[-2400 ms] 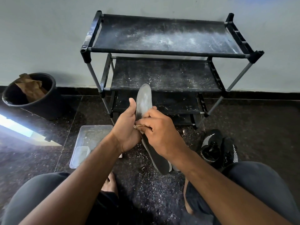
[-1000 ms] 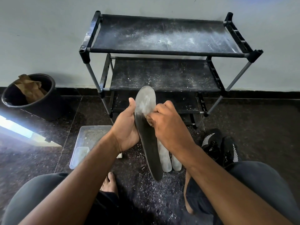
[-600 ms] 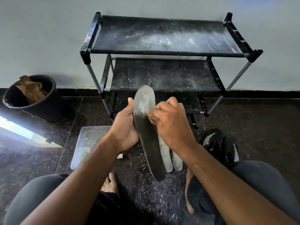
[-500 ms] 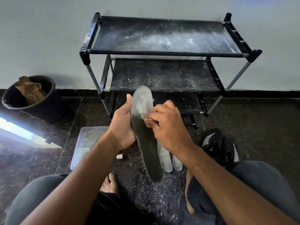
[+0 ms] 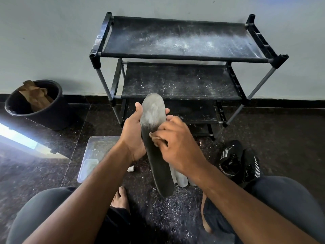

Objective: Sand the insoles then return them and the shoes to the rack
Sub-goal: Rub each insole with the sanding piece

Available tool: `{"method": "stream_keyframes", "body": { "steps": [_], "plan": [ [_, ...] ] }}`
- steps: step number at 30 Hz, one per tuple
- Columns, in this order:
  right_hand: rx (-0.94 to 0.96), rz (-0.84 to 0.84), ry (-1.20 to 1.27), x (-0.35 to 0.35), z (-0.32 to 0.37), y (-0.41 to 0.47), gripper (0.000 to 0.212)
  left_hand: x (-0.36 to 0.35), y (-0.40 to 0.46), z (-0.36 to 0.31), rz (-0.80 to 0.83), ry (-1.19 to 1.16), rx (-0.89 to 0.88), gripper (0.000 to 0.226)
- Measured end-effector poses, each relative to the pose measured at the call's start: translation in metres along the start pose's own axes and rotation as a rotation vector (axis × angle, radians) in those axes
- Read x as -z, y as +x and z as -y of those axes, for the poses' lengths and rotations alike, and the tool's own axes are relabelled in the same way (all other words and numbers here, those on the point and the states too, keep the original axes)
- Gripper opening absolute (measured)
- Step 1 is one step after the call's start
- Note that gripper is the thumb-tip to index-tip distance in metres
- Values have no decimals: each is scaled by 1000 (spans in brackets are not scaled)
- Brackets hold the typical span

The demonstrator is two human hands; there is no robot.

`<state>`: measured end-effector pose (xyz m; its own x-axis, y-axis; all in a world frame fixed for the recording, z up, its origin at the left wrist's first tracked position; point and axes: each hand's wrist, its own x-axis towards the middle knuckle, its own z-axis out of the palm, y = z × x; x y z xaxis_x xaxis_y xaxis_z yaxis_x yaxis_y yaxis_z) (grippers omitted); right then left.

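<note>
Right hand [image 5: 177, 147] pinches a scrap of sandpaper [image 5: 155, 137] flat on the mid face of the insole [image 5: 154, 143]; left hand [image 5: 132, 136] wraps its upper half, thumb along the left edge, fingers behind, heel end hanging free below both hands. Insole looks light, thin, bendy and dusty, so grip near the rubbed patch or it'll flex away. Pale insoles [image 5: 179, 176] lie just below the right hand, shoes [image 5: 237, 162] to its right, rack [image 5: 184, 55] beyond both hands.
</note>
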<state>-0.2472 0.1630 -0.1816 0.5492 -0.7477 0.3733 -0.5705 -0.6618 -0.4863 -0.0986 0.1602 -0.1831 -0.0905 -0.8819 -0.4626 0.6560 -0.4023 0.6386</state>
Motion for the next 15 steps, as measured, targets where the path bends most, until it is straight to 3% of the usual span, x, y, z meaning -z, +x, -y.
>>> {"method": "stream_keyframes", "body": {
  "steps": [6,12,15],
  "plan": [
    [-55,-92,-183,9,-13,9,7,-4,-3,2,-3,-11,-31,89],
    [-2,-19,49,-4,4,-2,9,1,0,1,-17,-3,-32,92],
    [1,-33,-66,1,-1,1,10,0,-1,1,-9,-11,-40,92]
  ]
}}
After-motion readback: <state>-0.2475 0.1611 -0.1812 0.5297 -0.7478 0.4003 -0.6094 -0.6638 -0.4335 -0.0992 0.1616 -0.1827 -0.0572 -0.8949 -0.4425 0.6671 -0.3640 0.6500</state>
